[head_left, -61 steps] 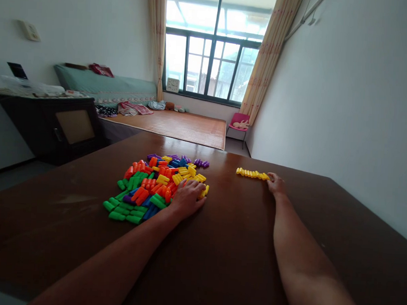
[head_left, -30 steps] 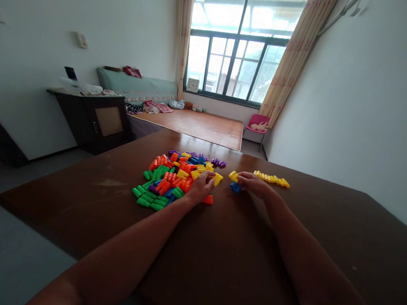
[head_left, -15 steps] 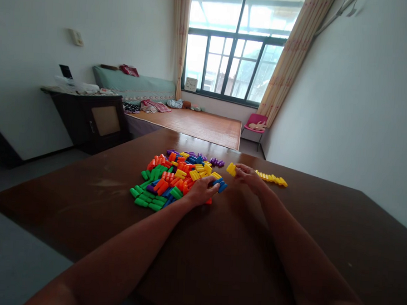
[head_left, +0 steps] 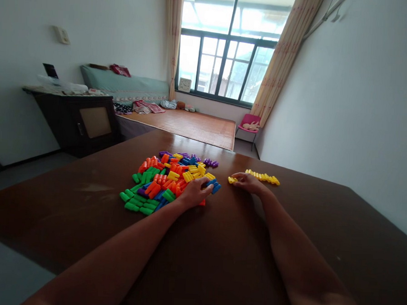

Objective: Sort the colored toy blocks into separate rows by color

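Observation:
A heap of plastic building pieces (head_left: 160, 179) in green, orange, yellow, blue and purple spreads over the brown table (head_left: 215, 258). At the heap's right edge, my left hand (head_left: 195, 191) is closed on a blue building piece (head_left: 215, 186). To the right of it, my right hand (head_left: 249, 182) pinches a yellow building piece (head_left: 231, 180) low at the tabletop. Just behind my right hand lies a row of joined yellow pieces (head_left: 264, 176). My right fingertips are partly hidden by the hand itself.
Beyond the table is a low bed (head_left: 201, 127) with a woven mat and folded cloths (head_left: 147, 107). A dark cabinet (head_left: 92, 119) stands at the left. A pink chair (head_left: 249, 123) holding a soft toy is near the window.
My right hand has lowered the yellow piece to the tabletop. My left hand stays by the heap with the blue piece. The whole view has shifted slightly.

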`<state>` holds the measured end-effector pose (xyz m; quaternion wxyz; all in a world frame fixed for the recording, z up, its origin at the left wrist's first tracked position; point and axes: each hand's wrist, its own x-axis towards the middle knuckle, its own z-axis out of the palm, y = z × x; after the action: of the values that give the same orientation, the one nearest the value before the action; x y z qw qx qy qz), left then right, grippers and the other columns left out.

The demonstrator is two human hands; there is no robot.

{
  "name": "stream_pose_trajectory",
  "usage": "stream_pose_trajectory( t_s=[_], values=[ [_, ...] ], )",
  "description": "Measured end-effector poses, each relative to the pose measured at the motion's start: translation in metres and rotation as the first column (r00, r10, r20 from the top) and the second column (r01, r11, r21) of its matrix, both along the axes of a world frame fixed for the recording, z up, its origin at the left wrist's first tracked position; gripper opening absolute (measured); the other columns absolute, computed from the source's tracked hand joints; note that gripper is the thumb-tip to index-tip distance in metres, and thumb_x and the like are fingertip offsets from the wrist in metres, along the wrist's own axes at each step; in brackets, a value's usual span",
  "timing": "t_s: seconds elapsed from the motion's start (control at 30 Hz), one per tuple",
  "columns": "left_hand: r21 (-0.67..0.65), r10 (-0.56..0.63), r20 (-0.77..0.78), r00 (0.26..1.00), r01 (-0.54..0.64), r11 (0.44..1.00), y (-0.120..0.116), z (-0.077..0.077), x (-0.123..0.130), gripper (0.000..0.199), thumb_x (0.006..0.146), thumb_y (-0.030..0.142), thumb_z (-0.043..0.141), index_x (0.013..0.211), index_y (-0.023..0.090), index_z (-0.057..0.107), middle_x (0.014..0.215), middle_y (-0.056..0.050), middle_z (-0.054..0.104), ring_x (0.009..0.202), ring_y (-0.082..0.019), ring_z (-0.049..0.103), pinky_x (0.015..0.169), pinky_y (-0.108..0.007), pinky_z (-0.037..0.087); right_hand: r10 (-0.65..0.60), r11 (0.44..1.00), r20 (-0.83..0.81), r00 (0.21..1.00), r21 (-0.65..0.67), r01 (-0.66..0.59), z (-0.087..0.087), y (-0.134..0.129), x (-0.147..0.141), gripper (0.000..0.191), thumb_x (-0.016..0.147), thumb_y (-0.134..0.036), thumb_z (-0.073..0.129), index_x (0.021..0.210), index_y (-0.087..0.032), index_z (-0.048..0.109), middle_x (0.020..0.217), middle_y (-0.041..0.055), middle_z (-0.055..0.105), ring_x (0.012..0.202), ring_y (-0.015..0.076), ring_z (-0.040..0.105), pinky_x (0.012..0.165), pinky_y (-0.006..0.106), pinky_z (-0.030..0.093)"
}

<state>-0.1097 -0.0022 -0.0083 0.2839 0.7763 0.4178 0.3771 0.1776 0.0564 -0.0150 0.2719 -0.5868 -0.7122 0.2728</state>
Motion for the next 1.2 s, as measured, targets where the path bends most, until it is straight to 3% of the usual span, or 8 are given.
stream_pose_trajectory(
  t_s=[0.1, 0.2, 0.33, 0.6, 0.73, 0.87, 1.07, 1.2],
  values=[
    [-0.003, -0.007, -0.001, 1.000, 0.007, 1.000, 0.000, 0.000, 0.000, 0.026, 0.084, 0.039, 0.050, 0.081, 0.017, 0.063, 0.064, 0.002, 0.054, 0.060, -0.012, 0.048, 0.054, -0.022, 0.035, -0.183, 0.970, -0.010, 0.983, 0.161, 0.182, 0.000, 0.008, 0.031, 0.040, 0.070, -0.037, 0.069, 0.105, -0.019, 0.067, 0.075, 0.0020, 0.066, 0.067, 0.0162, 0.059, 0.068, 0.030, 0.048],
    [0.012, -0.014, -0.007, 1.000, 0.014, 1.000, 0.002, -0.003, 0.000, 0.028, 0.084, 0.041, 0.050, 0.080, 0.017, 0.064, 0.064, 0.002, 0.055, 0.059, -0.011, 0.048, 0.054, -0.022, 0.035, -0.515, 0.820, 0.064, 0.854, 0.326, 0.470, -0.004, 0.012, 0.068, 0.037, 0.075, -0.034, 0.062, 0.109, -0.018, 0.064, 0.084, 0.0069, 0.067, 0.078, 0.0202, 0.061, 0.075, 0.034, 0.048],
    [0.007, -0.012, -0.003, 1.000, 0.012, 1.000, 0.003, -0.004, 0.001, 0.028, 0.084, 0.041, 0.051, 0.082, 0.017, 0.065, 0.066, 0.001, 0.056, 0.061, -0.012, 0.049, 0.055, -0.022, 0.036, -0.656, 0.749, 0.303, 0.691, 0.377, 0.545, -0.014, 0.009, 0.086, 0.033, 0.079, -0.034, 0.060, 0.108, -0.021, 0.066, 0.092, 0.0127, 0.066, 0.100, 0.0283, 0.057, 0.084, 0.041, 0.046],
    [0.026, -0.028, 0.070, 0.997, 0.026, 0.999, 0.003, -0.004, -0.001, 0.032, 0.088, 0.043, 0.049, 0.089, 0.016, 0.067, 0.072, 0.000, 0.061, 0.067, -0.013, 0.054, 0.063, -0.024, 0.041, -0.551, 0.797, 0.273, 0.789, 0.453, 0.399, 0.003, -0.001, 0.049, 0.036, 0.083, -0.036, 0.056, 0.115, -0.022, 0.065, 0.126, 0.0136, 0.059, 0.117, 0.0338, 0.047, 0.092, 0.051, 0.041],
    [0.034, -0.023, 0.094, 0.995, 0.020, 0.999, 0.005, -0.005, -0.002, 0.034, 0.089, 0.044, 0.048, 0.097, 0.017, 0.067, 0.076, 0.000, 0.064, 0.068, -0.013, 0.055, 0.063, -0.024, 0.043, 0.005, 0.988, -0.079, 0.997, 0.152, 0.007, 0.036, -0.016, -0.017, 0.040, 0.088, -0.049, 0.048, 0.110, -0.022, 0.065, 0.106, 0.0097, 0.067, 0.091, 0.0224, 0.062, 0.080, 0.038, 0.050],
    [0.013, -0.005, 0.107, 0.994, 0.004, 1.000, 0.007, -0.010, -0.003, 0.035, 0.088, 0.046, 0.050, 0.100, 0.018, 0.066, 0.078, 0.000, 0.065, 0.070, -0.014, 0.059, 0.064, -0.024, 0.045, 0.411, 0.885, -0.318, 0.854, -0.086, -0.458, 0.042, -0.029, -0.077, 0.047, 0.076, -0.051, 0.067, 0.114, -0.023, 0.061, 0.100, 0.0051, 0.069, 0.082, 0.0169, 0.064, 0.071, 0.030, 0.053],
    [0.052, -0.023, -0.022, 0.999, 0.024, 0.998, 0.000, -0.015, 0.000, 0.026, 0.078, 0.041, 0.066, 0.096, 0.022, 0.068, 0.088, -0.002, 0.069, 0.082, -0.018, 0.064, 0.076, -0.028, 0.048, 0.310, 0.913, -0.271, 0.911, -0.182, -0.364, 0.020, -0.024, -0.064, 0.049, 0.071, -0.052, 0.071, 0.104, -0.016, 0.065, 0.081, 0.0038, 0.069, 0.068, 0.0134, 0.060, 0.062, 0.027, 0.049],
    [0.120, -0.041, 0.052, 0.998, 0.035, 0.992, 0.002, -0.007, -0.002, 0.020, 0.081, 0.040, 0.064, 0.089, 0.023, 0.070, 0.094, -0.002, 0.070, 0.092, -0.019, 0.064, 0.087, -0.029, 0.048, 0.335, 0.927, -0.249, 0.909, -0.084, -0.365, 0.015, -0.019, -0.066, 0.046, 0.080, -0.050, 0.061, 0.115, -0.020, 0.063, 0.100, 0.0058, 0.069, 0.083, 0.0175, 0.062, 0.074, 0.032, 0.051]
  ],
)
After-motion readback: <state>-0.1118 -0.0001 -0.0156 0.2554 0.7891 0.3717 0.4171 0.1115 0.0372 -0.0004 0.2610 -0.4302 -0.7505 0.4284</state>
